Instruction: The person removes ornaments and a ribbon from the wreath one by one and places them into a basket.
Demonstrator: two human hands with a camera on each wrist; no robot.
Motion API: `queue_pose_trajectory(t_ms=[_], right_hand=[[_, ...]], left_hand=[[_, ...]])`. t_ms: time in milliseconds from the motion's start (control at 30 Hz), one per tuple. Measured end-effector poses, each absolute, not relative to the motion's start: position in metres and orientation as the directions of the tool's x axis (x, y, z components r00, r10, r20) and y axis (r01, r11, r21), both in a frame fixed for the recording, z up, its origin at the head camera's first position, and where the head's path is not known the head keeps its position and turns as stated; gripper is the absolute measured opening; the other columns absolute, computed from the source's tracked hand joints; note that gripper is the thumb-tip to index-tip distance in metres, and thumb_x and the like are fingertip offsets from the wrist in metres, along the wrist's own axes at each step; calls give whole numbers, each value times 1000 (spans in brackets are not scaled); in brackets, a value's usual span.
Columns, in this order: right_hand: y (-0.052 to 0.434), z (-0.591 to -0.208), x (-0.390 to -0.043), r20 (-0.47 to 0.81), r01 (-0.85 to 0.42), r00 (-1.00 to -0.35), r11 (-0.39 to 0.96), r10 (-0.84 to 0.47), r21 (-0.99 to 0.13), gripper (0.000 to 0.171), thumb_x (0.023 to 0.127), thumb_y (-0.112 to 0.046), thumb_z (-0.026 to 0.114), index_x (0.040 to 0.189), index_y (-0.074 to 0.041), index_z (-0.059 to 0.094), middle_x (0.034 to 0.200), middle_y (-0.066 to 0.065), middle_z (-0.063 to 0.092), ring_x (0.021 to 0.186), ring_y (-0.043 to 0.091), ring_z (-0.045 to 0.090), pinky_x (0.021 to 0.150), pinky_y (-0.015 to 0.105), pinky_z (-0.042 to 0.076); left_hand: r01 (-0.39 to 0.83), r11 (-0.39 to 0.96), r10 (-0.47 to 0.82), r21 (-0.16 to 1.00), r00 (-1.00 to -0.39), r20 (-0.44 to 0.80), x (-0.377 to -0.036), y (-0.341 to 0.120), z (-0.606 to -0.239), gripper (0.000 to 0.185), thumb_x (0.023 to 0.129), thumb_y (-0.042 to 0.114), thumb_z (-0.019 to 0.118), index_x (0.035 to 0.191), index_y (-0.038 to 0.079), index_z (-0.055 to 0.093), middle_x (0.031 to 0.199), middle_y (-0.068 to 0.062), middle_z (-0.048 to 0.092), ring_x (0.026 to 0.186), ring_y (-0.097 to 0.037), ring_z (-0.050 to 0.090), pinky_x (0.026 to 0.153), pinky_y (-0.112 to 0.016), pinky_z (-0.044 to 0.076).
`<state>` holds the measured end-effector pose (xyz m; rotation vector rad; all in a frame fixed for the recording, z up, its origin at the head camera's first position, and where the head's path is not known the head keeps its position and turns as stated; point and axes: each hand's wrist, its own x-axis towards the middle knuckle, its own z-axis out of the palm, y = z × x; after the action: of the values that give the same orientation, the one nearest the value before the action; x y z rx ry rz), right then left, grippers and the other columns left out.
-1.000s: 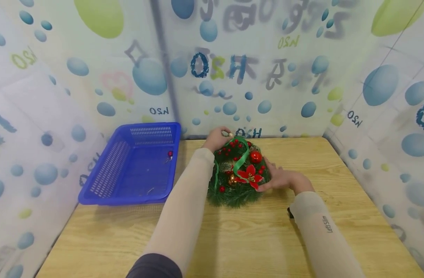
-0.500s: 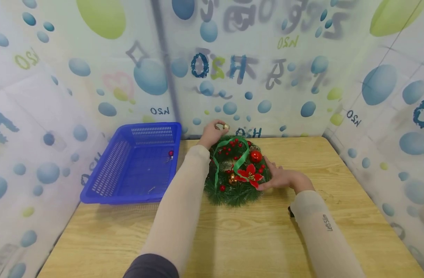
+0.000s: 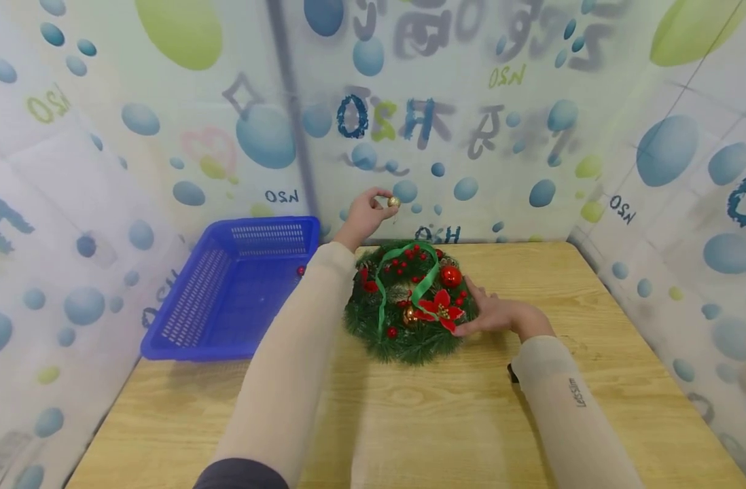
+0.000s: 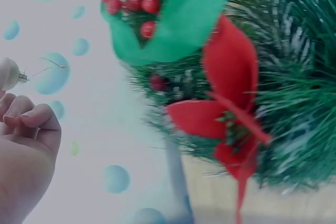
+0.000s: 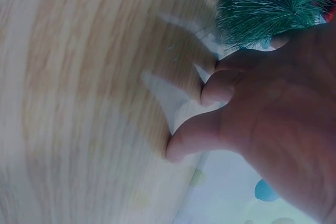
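Head view: my left hand (image 3: 363,216) pinches a small gold bauble (image 3: 394,202) lifted above the wreath (image 3: 403,305), right hand (image 3: 494,314) with relaxed fingers steadying its edge; next probably carrying it leftward to the blue basket (image 3: 226,299).

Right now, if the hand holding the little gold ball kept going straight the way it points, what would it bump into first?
Probably the bubble-patterned wall behind the table. The left hand pinches the gold ball above the wreath, nothing visible between, though depth is unclear.

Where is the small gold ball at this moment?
In the head view, the left hand pinches the small gold ball above the wreath, right of the blue basket.
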<state>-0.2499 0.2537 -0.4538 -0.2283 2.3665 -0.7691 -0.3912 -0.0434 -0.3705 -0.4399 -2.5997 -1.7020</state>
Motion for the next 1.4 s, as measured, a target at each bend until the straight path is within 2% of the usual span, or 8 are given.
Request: queue_pose_trajectory(t_ms=[367, 633, 867, 1067, 1167, 1233, 1333, 1400], right_hand=[[257, -451, -251, -512, 24, -786, 810, -347, -586, 135, 71, -67, 76, 151, -32, -27, 160, 22, -23, 144, 53, -20, 108, 76, -3], [255, -455, -250, -510, 10, -788, 821, -345, -571, 137, 68, -70, 75, 151, -33, -28, 161, 21, -20, 145, 52, -18, 109, 75, -1], [249, -445, -253, -499, -88, -790, 871, -357, -484, 139, 70, -72, 72, 153, -21, -27, 162, 27, -6, 146, 53, 1, 114, 69, 11], [249, -440, -255, -495, -138, -784, 882, -375, -450, 140, 70, -74, 71, 154, -13, -23, 162, 27, 6, 144, 50, 23, 115, 63, 23], [249, -438, -257, -478, -155, -800, 894, -363, -421, 140, 68, -76, 70, 155, -15, -20, 158, 27, 25, 133, 43, 46, 110, 60, 33], [250, -438, -258, -471, -157, -807, 899, -355, -408, 140, 67, -77, 70, 155, -18, -20, 152, 27, 37, 115, 36, 61, 102, 55, 43], [251, -438, -259, -481, -147, -806, 904, -344, -401, 140, 66, -78, 70, 154, -23, -24, 147, 27, 44, 90, 25, 68, 83, 45, 51], [252, -439, -260, -495, -122, -803, 905, -332, -408, 140, 65, -78, 71, 153, -27, -25, 148, 27, 44, 81, 22, 66, 73, 40, 52]], left_hand=[[353, 387, 297, 852, -922, 248, -374, -61, -340, 36, 93, 32, 68, 126, 22, 60, 71, 0, 42, 61, -18, 36, 64, -33, 35], [318, 476, 264, 820, -941, 211, -360, -117, -321, 38, 91, 40, 68, 126, 29, 59, 72, 0, 40, 60, -17, 33, 61, -33, 34], [276, 550, 180, 788, -961, 211, -350, -175, -307, 40, 91, 45, 67, 127, 30, 58, 73, 0, 38, 60, -17, 31, 58, -33, 34], [245, 632, 161, 735, -969, 185, -339, -223, -315, 43, 91, 46, 67, 128, 26, 58, 72, -2, 46, 56, -16, 36, 52, -35, 36], [200, 674, 143, 711, -980, 140, -334, -247, -325, 45, 90, 50, 66, 127, 25, 58, 70, -1, 46, 56, -15, 39, 49, -35, 37], [169, 712, 132, 681, -986, 105, -331, -263, -334, 49, 90, 55, 64, 127, 24, 57, 73, -1, 49, 60, -15, 43, 51, -34, 38], [150, 727, 132, 670, -988, 78, -328, -283, -348, 52, 90, 55, 63, 126, 19, 58, 90, -6, 59, 73, -20, 53, 61, -34, 46], [128, 728, 122, 673, -991, 55, -326, -291, -356, 53, 90, 55, 63, 127, 17, 59, 101, -8, 61, 83, -22, 56, 69, -34, 48]])
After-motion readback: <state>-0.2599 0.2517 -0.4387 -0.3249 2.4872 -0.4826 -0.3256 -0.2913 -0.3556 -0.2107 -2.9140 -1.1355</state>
